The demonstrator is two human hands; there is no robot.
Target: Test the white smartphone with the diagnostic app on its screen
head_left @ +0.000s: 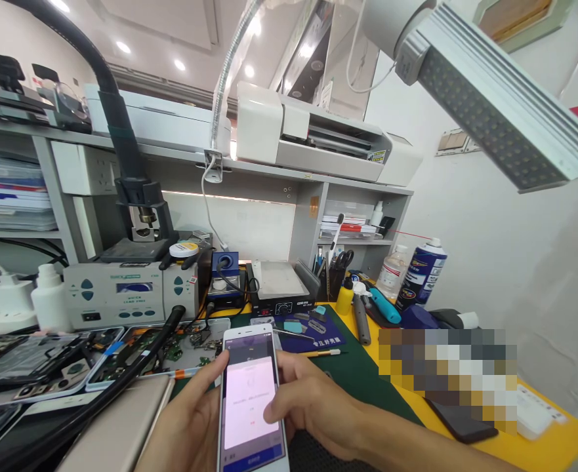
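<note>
A white smartphone (249, 400) with a lit pink and white screen is held upright low in the middle of the head view. My left hand (190, 426) cradles it from the left, thumb along its edge. My right hand (308, 406) wraps the phone's right side, its thumb resting on the screen. Both hands hover over a dark green work mat (362, 380) on a yellow bench.
A soldering station (126, 295), a hot plate (281, 288), opened phones and parts (47, 367), a gold phone back (121, 426), bottles and a spray can (421, 272) crowd the bench. A black phone (460, 423) lies at right. An LED lamp (495, 98) hangs overhead.
</note>
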